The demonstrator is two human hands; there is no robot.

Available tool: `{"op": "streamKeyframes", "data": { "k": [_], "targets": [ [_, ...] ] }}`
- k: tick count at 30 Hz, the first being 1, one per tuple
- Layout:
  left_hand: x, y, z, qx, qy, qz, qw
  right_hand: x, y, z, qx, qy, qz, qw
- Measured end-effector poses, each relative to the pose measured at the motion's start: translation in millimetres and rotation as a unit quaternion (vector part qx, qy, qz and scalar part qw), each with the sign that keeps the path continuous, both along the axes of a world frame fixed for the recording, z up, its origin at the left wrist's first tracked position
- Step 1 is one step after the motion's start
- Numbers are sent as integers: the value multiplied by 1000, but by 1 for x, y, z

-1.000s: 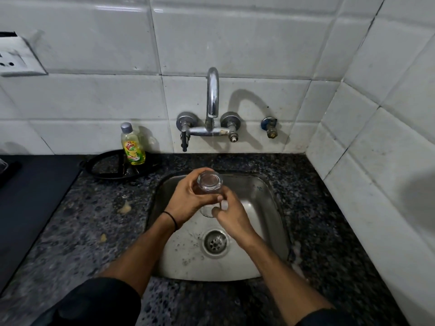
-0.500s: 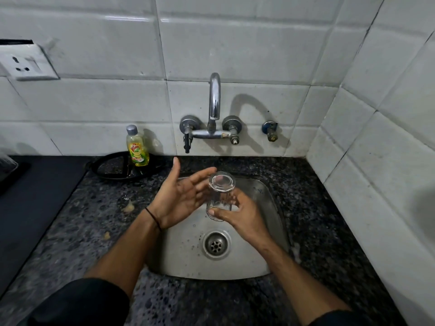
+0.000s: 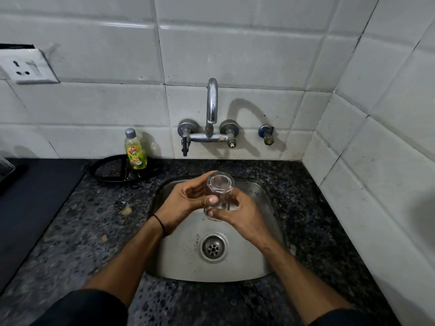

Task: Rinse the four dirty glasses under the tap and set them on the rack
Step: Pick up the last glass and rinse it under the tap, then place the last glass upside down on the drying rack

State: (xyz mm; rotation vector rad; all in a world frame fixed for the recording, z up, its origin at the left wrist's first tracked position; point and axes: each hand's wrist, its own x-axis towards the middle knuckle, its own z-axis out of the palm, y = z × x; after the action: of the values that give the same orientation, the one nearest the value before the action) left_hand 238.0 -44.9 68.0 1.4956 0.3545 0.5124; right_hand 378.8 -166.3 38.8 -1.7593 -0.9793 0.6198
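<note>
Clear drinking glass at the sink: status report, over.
Left hand and right hand both gripping clear drinking glass over steel sink. Chrome tap shows no water. Nothing in the way.

Dim, sharp centre, warped edges

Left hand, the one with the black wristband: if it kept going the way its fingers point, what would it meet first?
The left hand already touches the glass; past that, the right hand.
</note>
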Motion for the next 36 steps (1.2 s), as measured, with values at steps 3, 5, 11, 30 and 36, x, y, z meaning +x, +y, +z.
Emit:
{"op": "streamKeyframes", "data": {
  "k": [3,5,11,30,36],
  "targets": [
    [2,0,9,14,-12,4,1000,3,4,5,21,-5,-5,1000],
    [3,1,12,29,-9,4,1000,5,7,5,29,-4,-11,1000],
    [1,-1,-1,37,20,3,999,2,8,-11,2,-1,-20,1000],
    [-28,11,-14,14,27,26,999,-34,21,-11,-23,7,14,1000],
    [-56,34,5,20,62,125,990,-56,59,-2,20,154,87,984]
  ]
}}
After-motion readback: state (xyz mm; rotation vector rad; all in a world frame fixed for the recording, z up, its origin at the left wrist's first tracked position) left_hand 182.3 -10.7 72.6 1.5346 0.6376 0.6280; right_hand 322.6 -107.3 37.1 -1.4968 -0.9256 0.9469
